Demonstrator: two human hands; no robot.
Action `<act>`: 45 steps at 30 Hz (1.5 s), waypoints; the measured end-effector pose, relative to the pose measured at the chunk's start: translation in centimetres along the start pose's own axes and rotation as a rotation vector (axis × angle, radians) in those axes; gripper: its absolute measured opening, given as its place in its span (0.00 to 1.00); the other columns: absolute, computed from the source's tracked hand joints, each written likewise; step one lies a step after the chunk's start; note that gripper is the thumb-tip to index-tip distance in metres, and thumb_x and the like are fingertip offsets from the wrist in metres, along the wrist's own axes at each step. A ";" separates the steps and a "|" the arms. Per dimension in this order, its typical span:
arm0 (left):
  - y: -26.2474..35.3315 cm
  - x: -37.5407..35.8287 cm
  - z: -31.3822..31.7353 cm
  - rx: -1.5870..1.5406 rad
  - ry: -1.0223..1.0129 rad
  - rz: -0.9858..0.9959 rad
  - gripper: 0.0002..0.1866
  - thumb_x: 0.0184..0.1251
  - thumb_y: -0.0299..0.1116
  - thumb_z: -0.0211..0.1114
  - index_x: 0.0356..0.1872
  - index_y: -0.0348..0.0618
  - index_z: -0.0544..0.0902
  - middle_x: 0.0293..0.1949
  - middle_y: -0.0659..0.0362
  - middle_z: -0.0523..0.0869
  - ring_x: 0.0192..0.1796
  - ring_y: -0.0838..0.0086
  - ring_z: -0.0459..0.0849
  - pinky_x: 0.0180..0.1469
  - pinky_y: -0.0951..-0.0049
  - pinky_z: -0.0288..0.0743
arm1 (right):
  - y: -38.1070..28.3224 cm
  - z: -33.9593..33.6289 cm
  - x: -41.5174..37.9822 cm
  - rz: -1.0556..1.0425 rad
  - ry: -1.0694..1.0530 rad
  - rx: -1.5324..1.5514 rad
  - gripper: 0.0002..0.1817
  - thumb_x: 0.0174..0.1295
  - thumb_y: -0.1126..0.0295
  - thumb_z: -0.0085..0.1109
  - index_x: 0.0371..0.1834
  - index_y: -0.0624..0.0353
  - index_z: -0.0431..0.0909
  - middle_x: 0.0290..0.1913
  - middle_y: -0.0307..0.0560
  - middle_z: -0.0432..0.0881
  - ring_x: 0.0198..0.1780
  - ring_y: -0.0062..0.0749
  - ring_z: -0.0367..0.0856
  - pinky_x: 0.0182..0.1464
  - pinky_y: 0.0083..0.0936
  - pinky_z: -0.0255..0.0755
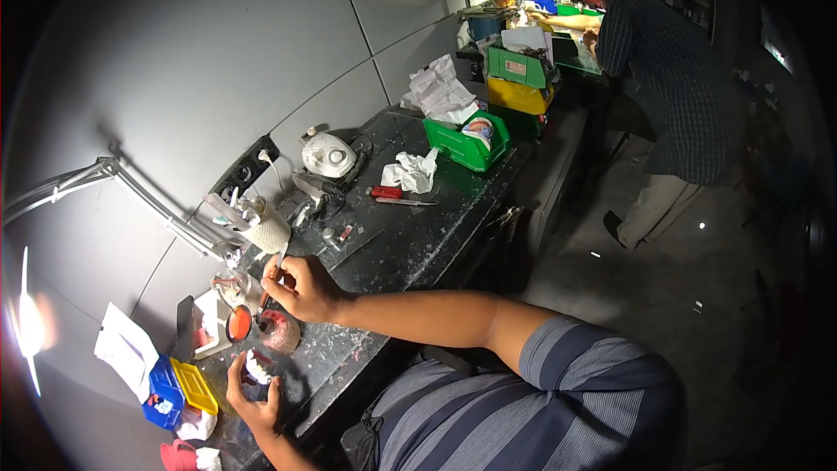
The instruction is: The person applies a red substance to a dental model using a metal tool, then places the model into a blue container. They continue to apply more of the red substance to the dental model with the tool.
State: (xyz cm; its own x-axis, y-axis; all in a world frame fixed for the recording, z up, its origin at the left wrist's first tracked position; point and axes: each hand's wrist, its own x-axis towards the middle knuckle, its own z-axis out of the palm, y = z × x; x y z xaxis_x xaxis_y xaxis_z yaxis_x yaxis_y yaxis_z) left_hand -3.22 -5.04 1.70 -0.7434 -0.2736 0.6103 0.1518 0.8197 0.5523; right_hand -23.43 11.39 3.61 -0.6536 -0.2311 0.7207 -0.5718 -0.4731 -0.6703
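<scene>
My left hand [254, 403] is curled around a small white dental model [259, 366], its fingers and thumb on either side of it above the bench. In my right hand [303, 288] is a slim brown-handled wax knife [266, 297], gripped between thumb and fingers. One metal end of it sticks up above the hand, and the lower end points toward the glass jars. Just below that hand stands a glass jar with pinkish contents [280, 332]. Left of the jar is a round orange-red disc [238, 324] with a dark rim.
A pen-filled cup [265, 225], a white device [329, 154], a red-handled knife [386, 193] and crumpled tissue [411, 172] occupy the dark bench [410, 244]. A green bin [469, 141] stands farther back. Blue-yellow box [166, 391] at lower left. Another person [663, 87] leans over a far bench.
</scene>
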 end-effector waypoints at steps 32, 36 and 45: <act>-2.3 0.0 -1.3 -1.197 0.157 -0.390 0.31 0.80 0.49 0.42 0.59 0.29 0.78 0.45 0.33 0.87 0.34 0.57 0.86 0.32 0.71 0.80 | 0.8 -0.4 0.0 0.056 -0.047 -0.017 0.07 0.69 0.72 0.64 0.34 0.63 0.81 0.22 0.28 0.76 0.24 0.07 0.67 0.26 0.15 0.57; -4.1 0.0 -2.1 -1.442 -0.031 -0.475 0.32 0.82 0.52 0.39 0.62 0.30 0.76 0.51 0.26 0.83 0.43 0.45 0.89 0.33 0.61 0.85 | 0.8 -0.5 0.0 0.065 -0.059 -0.015 0.07 0.69 0.72 0.63 0.34 0.63 0.81 0.21 0.28 0.75 0.23 0.07 0.65 0.25 0.15 0.56; -3.6 0.1 -2.1 -1.434 -0.028 -0.569 0.30 0.82 0.50 0.44 0.61 0.29 0.75 0.54 0.31 0.83 0.42 0.48 0.90 0.34 0.61 0.87 | 0.8 -0.5 0.1 0.060 -0.060 -0.016 0.06 0.69 0.73 0.63 0.34 0.62 0.81 0.22 0.27 0.74 0.24 0.07 0.65 0.26 0.15 0.56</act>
State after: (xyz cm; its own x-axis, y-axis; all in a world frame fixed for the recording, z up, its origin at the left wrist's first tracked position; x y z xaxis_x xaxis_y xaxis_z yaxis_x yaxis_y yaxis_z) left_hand -2.44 -9.04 0.99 -0.9273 -0.3488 0.1356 0.3189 -0.5467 0.7742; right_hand -24.15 11.40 3.06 -0.6562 -0.3092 0.6883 -0.5408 -0.4436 -0.7147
